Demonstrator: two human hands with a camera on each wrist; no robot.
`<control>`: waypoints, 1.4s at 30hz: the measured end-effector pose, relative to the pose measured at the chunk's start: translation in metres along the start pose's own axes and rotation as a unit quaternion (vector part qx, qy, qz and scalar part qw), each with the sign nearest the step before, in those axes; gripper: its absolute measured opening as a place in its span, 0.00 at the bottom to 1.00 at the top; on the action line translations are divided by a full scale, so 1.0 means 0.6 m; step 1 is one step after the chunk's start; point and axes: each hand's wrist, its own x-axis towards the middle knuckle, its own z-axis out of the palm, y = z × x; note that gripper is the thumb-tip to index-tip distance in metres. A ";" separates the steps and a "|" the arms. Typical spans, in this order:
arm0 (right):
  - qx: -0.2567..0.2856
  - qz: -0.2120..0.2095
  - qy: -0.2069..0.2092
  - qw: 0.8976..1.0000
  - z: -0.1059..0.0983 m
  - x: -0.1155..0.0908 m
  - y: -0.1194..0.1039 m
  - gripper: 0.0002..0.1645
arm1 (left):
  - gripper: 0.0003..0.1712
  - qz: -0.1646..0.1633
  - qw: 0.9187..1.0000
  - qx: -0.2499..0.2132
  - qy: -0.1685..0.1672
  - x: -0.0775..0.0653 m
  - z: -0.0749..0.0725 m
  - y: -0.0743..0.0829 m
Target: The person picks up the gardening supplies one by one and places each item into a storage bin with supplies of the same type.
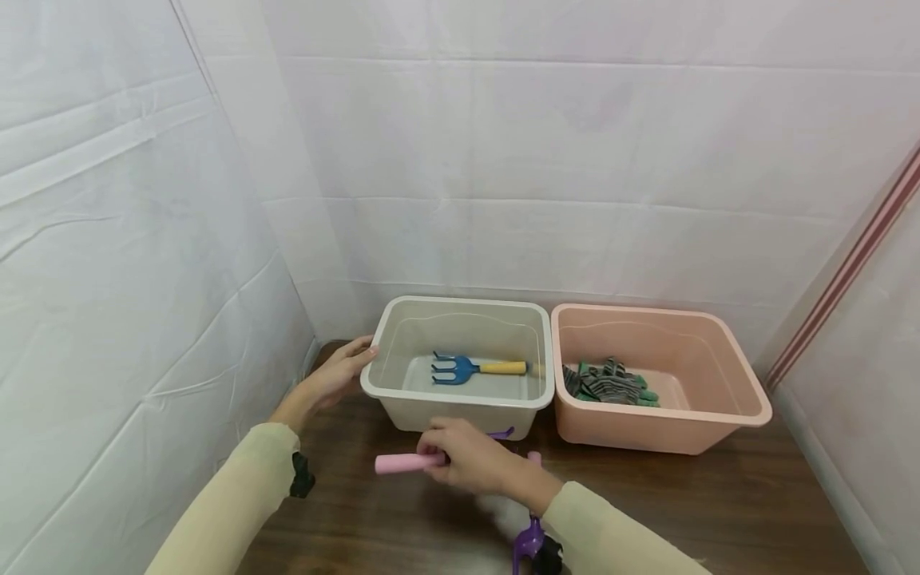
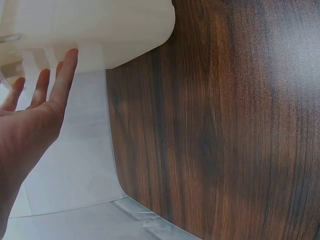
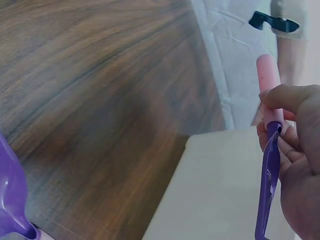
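Note:
In the head view my right hand (image 1: 467,455) grips the pink handle of a purple hand rake (image 1: 411,462) in front of the grey bin (image 1: 460,398). The right wrist view shows this rake (image 3: 268,180) edge-on, thumb and fingers around its handle. My left hand (image 1: 338,371) rests against the left rim of the grey bin, fingers extended; in the left wrist view, the fingers of the left hand (image 2: 42,112) reach up along the bin's wall. Inside the grey bin lies a blue hand rake with a yellow handle (image 1: 503,368).
A pink bin (image 1: 661,431) stands right of the grey one, with striped green-edged gloves (image 1: 614,385) inside. Another purple tool (image 1: 529,541) with a pink handle lies on the dark wood table (image 1: 719,503), partly behind my right forearm. White sheeting (image 1: 503,160) surrounds the table.

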 end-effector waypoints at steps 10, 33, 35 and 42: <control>0.008 -0.012 0.026 1.000 -0.047 0.005 -0.004 0.08 | 0.35 -0.007 1.000 0.000 0.009 0.003 -0.002 -0.001; 0.007 -0.001 0.090 0.996 -0.126 0.024 0.018 0.10 | 0.34 -0.006 1.000 -0.006 0.004 -0.005 0.001 0.004; 0.009 0.004 0.089 0.996 -0.132 0.028 0.021 0.10 | 0.34 -0.007 1.000 -0.007 0.004 -0.004 0.002 0.004; 0.015 0.034 0.089 0.995 -0.148 0.043 0.038 0.10 | 0.34 -0.008 1.000 -0.003 0.004 -0.004 0.001 0.003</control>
